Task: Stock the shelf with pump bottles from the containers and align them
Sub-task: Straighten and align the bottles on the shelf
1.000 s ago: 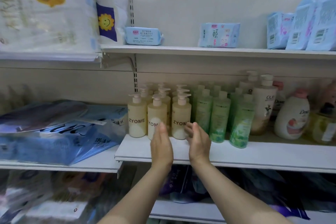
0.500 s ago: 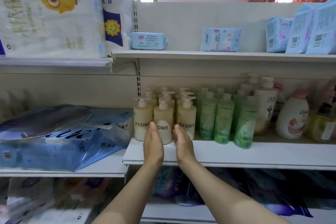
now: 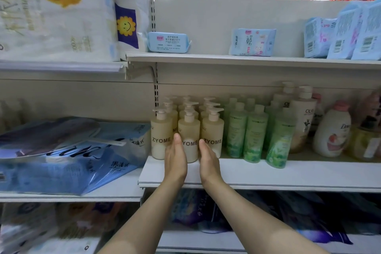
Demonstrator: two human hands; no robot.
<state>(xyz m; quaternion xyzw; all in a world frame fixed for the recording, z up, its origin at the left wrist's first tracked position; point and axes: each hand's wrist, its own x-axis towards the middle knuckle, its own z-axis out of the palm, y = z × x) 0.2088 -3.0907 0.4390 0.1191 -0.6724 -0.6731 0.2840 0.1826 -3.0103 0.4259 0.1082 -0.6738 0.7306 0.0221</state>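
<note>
Several cream ZYOME pump bottles stand in three rows on the white middle shelf [image 3: 268,175]. The front three are the left bottle [image 3: 161,136], the middle bottle [image 3: 189,132] and the right bottle [image 3: 213,132]. My left hand [image 3: 175,158] and my right hand [image 3: 208,159] are flat with straight fingers, one on each side of the middle front bottle. Their fingertips reach into the gaps beside it. Whether the palms touch the bottle is not clear.
Green bottles [image 3: 255,136] stand right of the cream ones, then tall white Olay pump bottles [image 3: 303,117] and a Dove bottle [image 3: 332,132]. Blue tissue packs [image 3: 68,163] lie on the left shelf. Wipe packs [image 3: 168,42] sit on the upper shelf [image 3: 226,57].
Both hands moved left and closer together, from in front of the right front bottle to either side of the middle front bottle. The view shifted slightly.
</note>
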